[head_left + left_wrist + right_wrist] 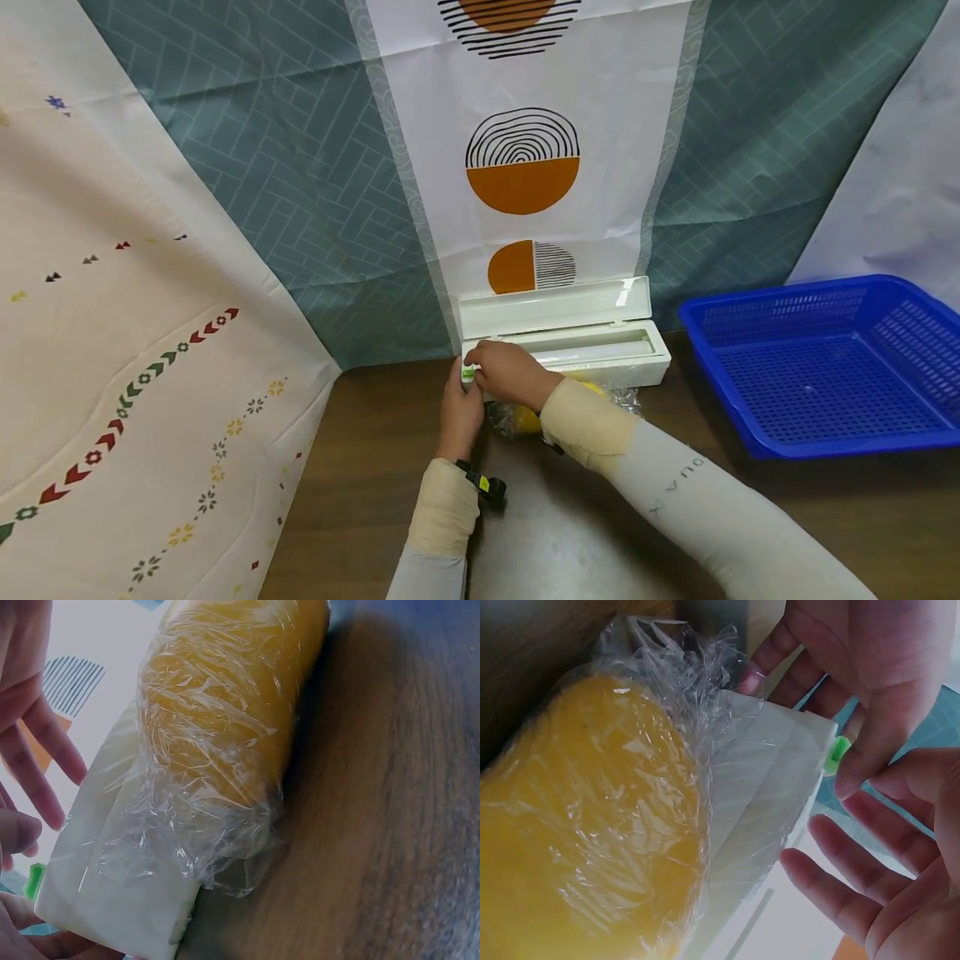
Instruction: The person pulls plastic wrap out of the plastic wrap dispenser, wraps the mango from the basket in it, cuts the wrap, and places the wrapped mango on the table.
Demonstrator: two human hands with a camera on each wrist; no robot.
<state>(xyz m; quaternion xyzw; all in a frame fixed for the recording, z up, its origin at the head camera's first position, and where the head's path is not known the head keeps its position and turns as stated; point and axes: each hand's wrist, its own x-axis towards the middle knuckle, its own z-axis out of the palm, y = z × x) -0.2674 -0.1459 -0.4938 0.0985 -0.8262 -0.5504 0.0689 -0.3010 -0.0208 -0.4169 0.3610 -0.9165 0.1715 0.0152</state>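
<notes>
Along the far edge of the wood-grained tabletop [360, 467] stands a white cling-film dispenser [626, 372], its hinged lid [555, 310] raised near the hanging cloth [322, 167] and its pale roll [603, 351] visible inside. The left hand [460, 417] grasps the left end of the dispenser, fingers wrapped behind the corner and thumb beside a green tab [836, 756]. The right hand [517, 373] reaches to the same end, its fingers parted and relaxed, with no grip apparent; its thumb and forefinger lie close to the left thumb. Just in front of the dispenser lies a yellow object [527, 419] covered in clear film, the loose film meeting the white front wall.

Handling (judged): the dispenser is probably light, stiff and smooth, liable to slide if pulled from one end; its square corners offer the surest hold, and the raised lid a poor one. The film should be soft, clinging and easily torn; the wrapped object may slip and is better cupped about its body than lifted by the loose film.

Clearance: the cloth limits movement on the far side, the yellow object on the near side, and a blue perforated basket [810, 392] stands near the right end. Room is widest toward the near left.
</notes>
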